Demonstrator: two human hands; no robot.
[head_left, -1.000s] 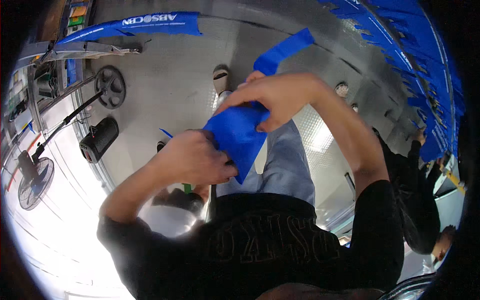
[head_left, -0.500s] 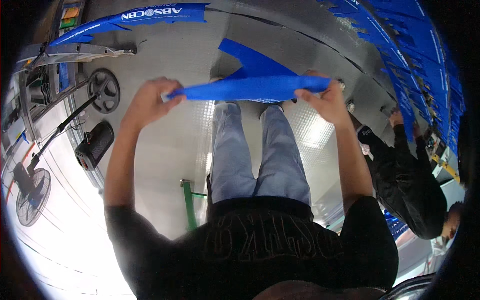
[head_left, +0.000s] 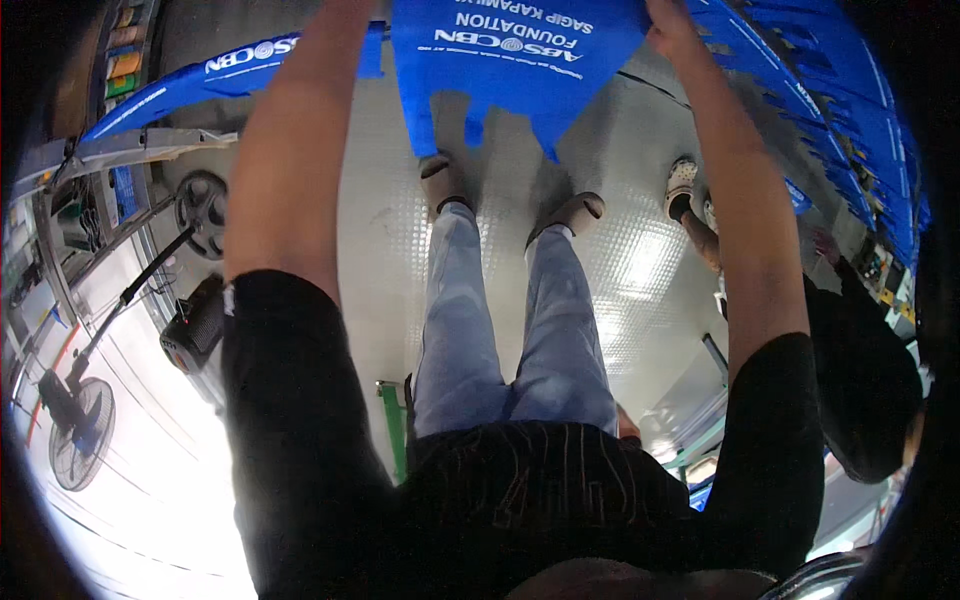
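A blue printed cloth [head_left: 520,85] with white lettering hangs spread out at the top of the head view, its upper edge cut off by the frame. Ragged strips dangle from its lower edge above my shoes. My right hand [head_left: 667,28] is closed on the cloth's right side, partly cut off at the frame's top. My left forearm [head_left: 300,150] reaches up past the top edge, so the left hand itself is out of sight.
To the left, another blue printed cloth [head_left: 240,68] hangs by a metal ladder-like frame [head_left: 165,145]. A fan [head_left: 85,430] and a black speaker [head_left: 192,325] stand below. More blue cloths [head_left: 850,110] hang in rows at right, near a person in black [head_left: 865,385].
Both arms have risen and stretched forward. The cloth, folded and held level before, now hangs open with its lettering showing. My left hand has gone out of frame.
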